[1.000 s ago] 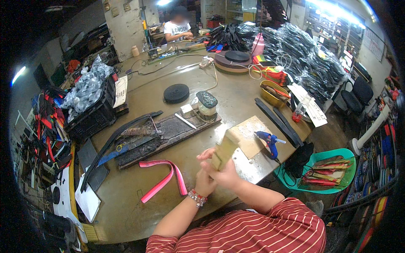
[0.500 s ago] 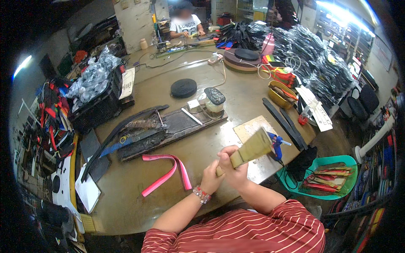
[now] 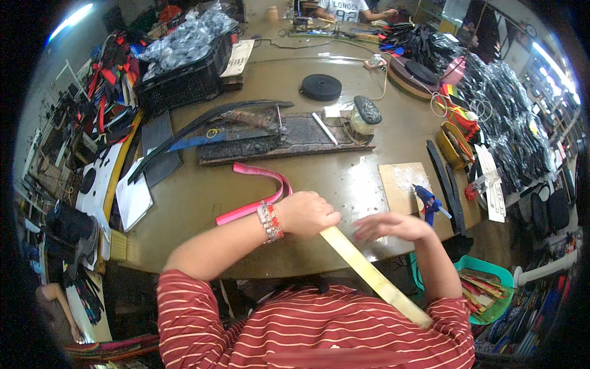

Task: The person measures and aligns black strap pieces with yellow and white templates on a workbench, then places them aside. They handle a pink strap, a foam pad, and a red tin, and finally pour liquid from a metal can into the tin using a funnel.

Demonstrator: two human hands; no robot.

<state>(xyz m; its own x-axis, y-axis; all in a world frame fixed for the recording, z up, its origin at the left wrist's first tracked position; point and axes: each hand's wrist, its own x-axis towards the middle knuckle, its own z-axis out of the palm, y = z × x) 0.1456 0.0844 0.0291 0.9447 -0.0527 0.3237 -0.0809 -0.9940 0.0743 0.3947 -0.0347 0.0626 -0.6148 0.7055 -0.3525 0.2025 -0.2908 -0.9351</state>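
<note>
The left hand point(image 3: 302, 213) is closed in a fist around the top end of a pale yellow strip point(image 3: 376, 277). Its knuckles face up, and its thumb side points right. The left arm point(image 3: 212, 246) comes in from the low left. Its elbow is bent and sticks out to the side, and the arm slopes up to the fist. Beads point(image 3: 269, 221) in red and clear go around the wrist.

The strip slants down and right from the fist. It goes past the near edge of the desk point(image 3: 319, 175), and its low end is in front of the red striped shirt point(image 3: 319, 326).

The right hand point(image 3: 393, 227) is empty. It is up over the desk edge, just beside the strip. Its fingers are loose and almost straight, and they point left at the fist. The right arm point(image 3: 444, 270) goes up from a bent elbow, and the hand tips left at the wrist.

A pink strap point(image 3: 239, 214) lies in a bend on the desk, by the left arm. Behind the right hand, a blue glue gun point(image 3: 430, 203) is at the right side of a tan board point(image 3: 396, 178). A green tub point(image 3: 503, 275) with strips in it is low on the right, next to the right arm.
</note>
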